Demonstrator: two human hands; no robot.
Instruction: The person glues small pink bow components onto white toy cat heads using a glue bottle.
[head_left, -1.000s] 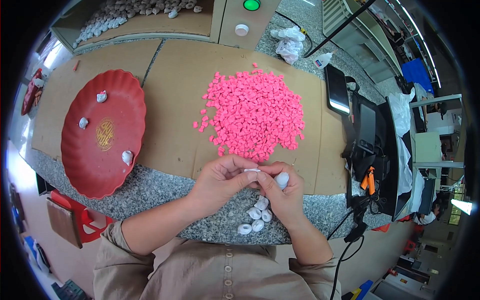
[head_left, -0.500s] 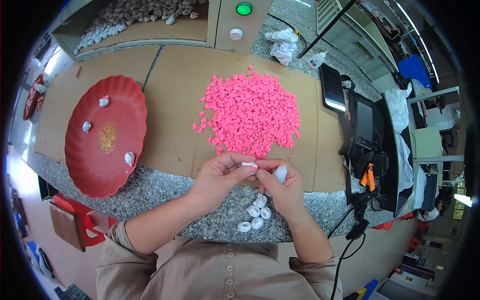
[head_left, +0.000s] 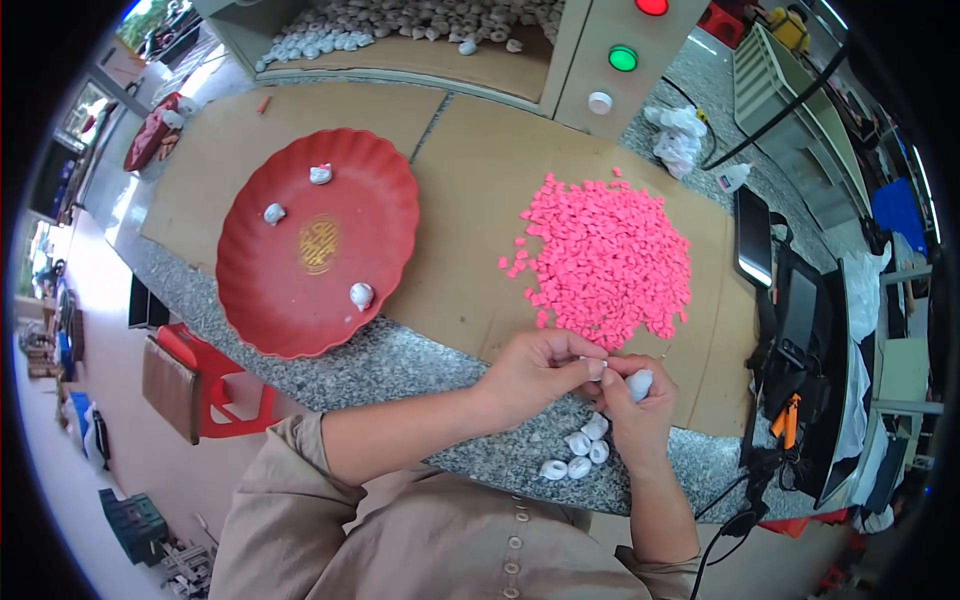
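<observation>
My left hand (head_left: 540, 378) pinches a small white molded piece (head_left: 596, 368) between thumb and fingers, and most of it is covered by the fingertips. My right hand (head_left: 642, 420) meets it there, its thumb and forefinger at the piece. A small white squeeze bottle (head_left: 638, 384) is tucked in the right hand's fingers. Just beyond both hands lies a heap of small pink pieces (head_left: 612, 262). Several white ring-like pieces (head_left: 579, 467) sit on the stone tabletop near my right wrist.
To the left a red scalloped tray (head_left: 262, 300) holds three white figures. Cardboard (head_left: 470, 230) covers much of the granite table (head_left: 490, 445). A box of white pieces (head_left: 440, 65) with buttons stands behind. A phone (head_left: 753, 236), a black bag (head_left: 800, 320) and cables lie right.
The view has turned, so the table, tray and pink heap appear farther right. Both hands stay together at the white piece; the pink spot seen on it earlier is hidden now.
</observation>
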